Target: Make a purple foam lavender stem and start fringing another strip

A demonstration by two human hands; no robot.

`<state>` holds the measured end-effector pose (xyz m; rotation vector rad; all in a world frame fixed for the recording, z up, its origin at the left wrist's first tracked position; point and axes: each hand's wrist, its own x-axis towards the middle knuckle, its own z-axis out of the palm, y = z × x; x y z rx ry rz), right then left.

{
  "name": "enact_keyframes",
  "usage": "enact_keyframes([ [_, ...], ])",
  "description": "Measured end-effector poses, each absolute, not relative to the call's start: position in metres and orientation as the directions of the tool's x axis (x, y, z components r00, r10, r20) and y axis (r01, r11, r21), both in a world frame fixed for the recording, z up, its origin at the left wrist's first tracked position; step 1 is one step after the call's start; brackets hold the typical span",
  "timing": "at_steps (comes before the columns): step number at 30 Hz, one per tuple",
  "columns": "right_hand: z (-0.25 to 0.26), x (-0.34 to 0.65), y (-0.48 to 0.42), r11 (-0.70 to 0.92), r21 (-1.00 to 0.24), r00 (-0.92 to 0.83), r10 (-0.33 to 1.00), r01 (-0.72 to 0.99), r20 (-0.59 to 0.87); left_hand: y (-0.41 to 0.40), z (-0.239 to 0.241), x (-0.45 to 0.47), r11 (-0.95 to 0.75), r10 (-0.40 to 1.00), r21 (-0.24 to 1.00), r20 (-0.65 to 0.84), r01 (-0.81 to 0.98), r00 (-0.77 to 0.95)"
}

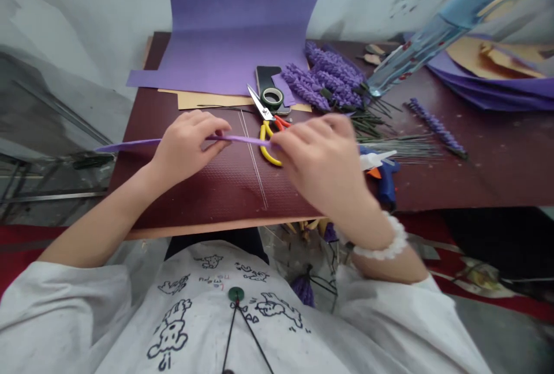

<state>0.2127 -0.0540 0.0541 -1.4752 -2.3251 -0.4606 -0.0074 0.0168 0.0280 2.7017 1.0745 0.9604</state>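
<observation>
Purple foam strip (242,139) stretches across the table (194,201), pinched in the closed fingers (219,129) of the left hand (186,146) and right hand (320,157), just above yellow-handled scissors (264,149). Lettering on the shirt (130,310) is too small to read.

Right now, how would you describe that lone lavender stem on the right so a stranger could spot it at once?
On the dark red table, find the heap of purple lavender sprays. To its right, one purple lavender stem lies alone, slanting down rightward, apart from the heap.
</observation>
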Motion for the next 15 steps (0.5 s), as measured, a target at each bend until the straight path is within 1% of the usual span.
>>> enact_keyframes([
  [3,0.095,0.22,-0.034,0.354,0.176,-0.396,0.815,0.918,0.424,0.018,0.045,-0.022,-0.615,0.788,0.464,0.342,0.637,0.511],
  [5,0.119,0.226,-0.02,0.339,0.21,-0.398,0.801,0.917,0.447,0.021,0.055,-0.034,-0.504,0.847,0.571,0.18,0.648,0.5],
  [7,0.132,0.232,-0.003,0.354,0.172,-0.391,0.776,0.919,0.495,0.024,0.063,-0.046,-0.358,0.859,0.715,-0.001,0.601,0.513],
  [9,0.135,0.236,0.016,0.384,0.123,-0.38,0.723,0.915,0.577,0.028,0.065,-0.055,-0.162,0.815,0.874,-0.143,0.457,0.562],
  [10,0.133,0.237,0.026,0.415,0.106,-0.386,0.683,0.904,0.62,0.029,0.065,-0.059,-0.063,0.781,0.924,-0.189,0.376,0.595],
  [12,0.127,0.235,0.044,0.467,0.084,-0.384,0.596,0.88,0.705,0.029,0.062,-0.065,0.105,0.713,0.961,-0.252,0.256,0.654],
  [13,0.123,0.232,0.051,0.465,0.065,-0.344,0.547,0.883,0.763,0.028,0.06,-0.067,0.163,0.69,0.96,-0.276,0.228,0.669],
  [15,0.118,0.223,0.063,0.433,0.004,-0.265,0.544,0.901,0.796,0.025,0.053,-0.067,0.246,0.686,0.949,-0.316,0.199,0.656],
])
